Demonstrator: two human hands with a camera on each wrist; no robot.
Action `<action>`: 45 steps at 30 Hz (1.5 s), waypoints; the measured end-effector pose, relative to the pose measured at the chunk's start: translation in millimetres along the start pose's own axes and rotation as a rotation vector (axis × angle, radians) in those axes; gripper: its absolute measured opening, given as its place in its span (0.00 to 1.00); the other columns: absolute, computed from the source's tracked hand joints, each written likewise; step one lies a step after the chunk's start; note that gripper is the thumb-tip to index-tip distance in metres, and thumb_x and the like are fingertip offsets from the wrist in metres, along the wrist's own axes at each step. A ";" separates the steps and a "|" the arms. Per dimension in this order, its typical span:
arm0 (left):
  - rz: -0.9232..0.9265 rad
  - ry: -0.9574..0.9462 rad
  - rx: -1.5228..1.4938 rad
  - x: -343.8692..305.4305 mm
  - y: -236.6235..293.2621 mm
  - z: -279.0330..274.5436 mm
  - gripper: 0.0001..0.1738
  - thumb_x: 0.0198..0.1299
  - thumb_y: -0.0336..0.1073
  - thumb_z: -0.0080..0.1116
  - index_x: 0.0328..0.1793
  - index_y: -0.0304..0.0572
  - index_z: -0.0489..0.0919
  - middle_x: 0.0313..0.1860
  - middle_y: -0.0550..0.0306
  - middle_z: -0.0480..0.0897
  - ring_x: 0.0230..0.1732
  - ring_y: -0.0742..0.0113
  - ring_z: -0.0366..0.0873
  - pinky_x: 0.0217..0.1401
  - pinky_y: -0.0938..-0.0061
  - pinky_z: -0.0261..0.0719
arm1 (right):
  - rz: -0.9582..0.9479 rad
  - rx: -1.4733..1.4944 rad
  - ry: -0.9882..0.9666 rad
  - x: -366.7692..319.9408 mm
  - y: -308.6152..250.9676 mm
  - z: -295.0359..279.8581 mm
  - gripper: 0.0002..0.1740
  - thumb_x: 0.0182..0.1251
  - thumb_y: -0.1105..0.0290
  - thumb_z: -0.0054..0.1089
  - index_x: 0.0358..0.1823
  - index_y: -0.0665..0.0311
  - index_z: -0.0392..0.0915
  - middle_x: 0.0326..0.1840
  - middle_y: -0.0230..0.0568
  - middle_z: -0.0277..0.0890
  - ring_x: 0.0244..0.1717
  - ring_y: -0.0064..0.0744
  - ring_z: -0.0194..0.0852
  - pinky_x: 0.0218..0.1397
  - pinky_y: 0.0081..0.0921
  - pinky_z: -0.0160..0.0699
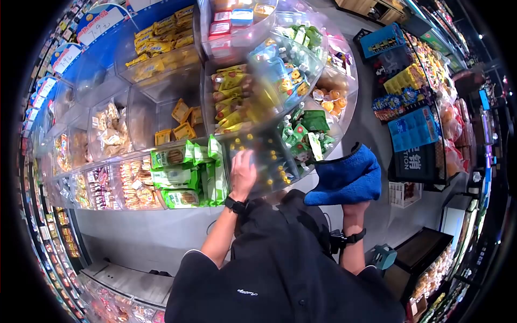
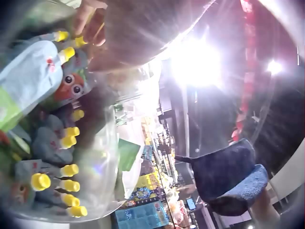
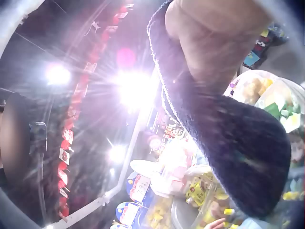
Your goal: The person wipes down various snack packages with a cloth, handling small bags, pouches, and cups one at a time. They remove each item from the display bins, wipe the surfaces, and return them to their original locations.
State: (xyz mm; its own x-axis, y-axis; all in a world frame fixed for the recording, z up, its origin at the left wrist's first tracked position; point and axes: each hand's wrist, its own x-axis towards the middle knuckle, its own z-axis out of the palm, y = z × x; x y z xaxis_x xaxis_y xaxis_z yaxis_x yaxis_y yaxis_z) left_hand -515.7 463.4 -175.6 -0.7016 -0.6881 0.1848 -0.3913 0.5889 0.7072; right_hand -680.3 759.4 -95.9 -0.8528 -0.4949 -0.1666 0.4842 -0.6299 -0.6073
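Shop interior, dark floor with lit shelving, clear snack bins (image 1: 113, 137) in stepped rows.
Item: left hand (image 1: 243, 175), palm down above the bin of yellow-capped pouches (image 2: 31, 74); fingers part-bent, of narrow spread, tips close by the caps. Contact or pinch: cannot be told.
Item: right hand (image 3: 214, 43), raised clear of the bins, bearing one blue cloth (image 1: 350, 175) of fleecy face, its dark edge turned to the pouches. Fingers covered by the cloth; how wide they stand cannot be told.
Adjoining: green packets (image 1: 177, 175), left of the pouches; yellow packets (image 1: 231, 102), beyond them.
Defects of view: left fingertips cut by the left wrist view's upper edge and blurred in the head view; glare across both wrist views; pouch lettering too small to read.
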 end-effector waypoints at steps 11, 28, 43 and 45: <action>0.117 -0.209 -0.343 29.4 43.0 71.1 0.13 0.55 0.29 0.58 0.48 0.36 0.79 0.41 0.49 0.80 0.42 0.57 0.81 0.46 0.71 0.81 | -0.050 -0.095 -0.115 43.0 -34.5 -23.6 0.37 0.73 0.45 0.39 0.75 0.60 0.50 0.75 0.38 0.55 0.74 0.41 0.53 0.77 0.42 0.49; 0.184 -0.474 0.818 39.7 98.5 215.5 0.05 0.46 0.34 0.58 0.26 0.47 0.84 0.36 0.55 0.78 0.46 0.58 0.71 0.47 0.66 0.67 | 0.340 0.070 0.049 181.4 -132.6 -87.6 0.42 0.69 0.41 0.45 0.76 0.57 0.50 0.78 0.40 0.52 0.76 0.48 0.49 0.78 0.48 0.46; 0.118 -0.402 0.837 45.2 162.9 169.1 0.03 0.44 0.32 0.58 0.23 0.46 0.82 0.28 0.57 0.78 0.39 0.59 0.76 0.48 0.67 0.68 | 0.573 0.217 -0.077 252.1 -162.0 -79.8 0.38 0.69 0.50 0.52 0.74 0.59 0.54 0.75 0.45 0.57 0.73 0.46 0.56 0.74 0.45 0.56; 0.124 -0.313 0.788 47.4 184.1 142.5 0.02 0.42 0.29 0.59 0.24 0.45 0.81 0.28 0.56 0.77 0.37 0.56 0.76 0.46 0.64 0.70 | 0.585 0.196 -0.043 256.7 -160.1 -73.8 0.37 0.68 0.52 0.54 0.73 0.60 0.55 0.73 0.46 0.58 0.71 0.46 0.57 0.73 0.45 0.57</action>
State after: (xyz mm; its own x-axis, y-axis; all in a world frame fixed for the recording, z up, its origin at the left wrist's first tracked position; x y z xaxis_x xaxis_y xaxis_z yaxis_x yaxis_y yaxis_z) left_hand -705.9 599.6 -133.9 -0.8536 -0.5186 -0.0498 -0.5188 0.8548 -0.0079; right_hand -991.1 777.4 -98.8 -0.4281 -0.8127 -0.3952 0.8998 -0.3430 -0.2696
